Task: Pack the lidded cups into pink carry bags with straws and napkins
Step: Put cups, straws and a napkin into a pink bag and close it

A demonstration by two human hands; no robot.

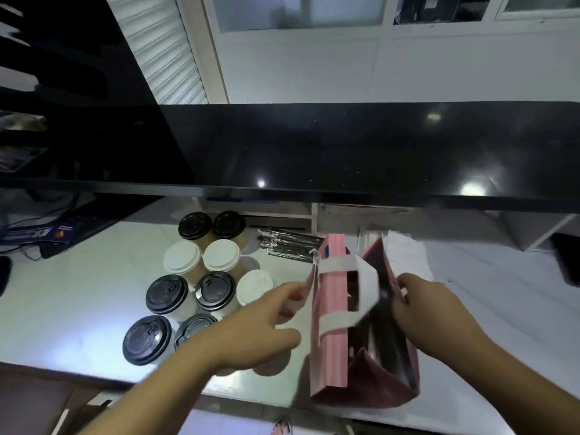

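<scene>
Cups point(201, 277) with black and white lids stood clustered at the left of the white counter point(94, 277), the pink carry bag point(351, 324) upright to their right.

My left hand point(251, 334) reached over the cups, fingers loosely spread, forefinger touching the bag's left edge; my right hand point(423, 306) pinched the bag's right rim, holding it open. Wrapped straws point(285, 243) lay behind the cups, white napkins point(405, 249) behind the bag, under a black shelf point(345, 146). I couldn't tell what the bag held.
</scene>
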